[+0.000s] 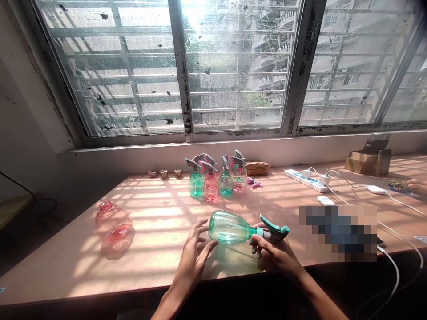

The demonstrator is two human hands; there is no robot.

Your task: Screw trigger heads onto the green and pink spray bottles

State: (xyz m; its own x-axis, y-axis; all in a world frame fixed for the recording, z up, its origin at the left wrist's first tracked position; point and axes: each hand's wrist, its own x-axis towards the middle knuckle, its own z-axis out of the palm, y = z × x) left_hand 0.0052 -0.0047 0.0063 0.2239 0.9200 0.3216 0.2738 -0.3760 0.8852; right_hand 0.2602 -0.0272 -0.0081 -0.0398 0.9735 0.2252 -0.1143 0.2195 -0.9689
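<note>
I hold a clear green spray bottle point(230, 228) sideways just above the wooden table point(156, 249). My left hand point(195, 249) cups the bottle's base with fingers spread and curled against it. My right hand point(273, 251) is closed around the neck and the teal trigger head point(275, 230), which points right.
Several finished green and pink spray bottles point(216, 180) stand near the window. A pink bottle body without a head point(112, 224) lies at the left. A power strip point(307, 180), white cables, a cardboard box point(368, 160) and a blurred-out patch point(340, 233) occupy the right. Another person's hand point(416, 186) shows at far right.
</note>
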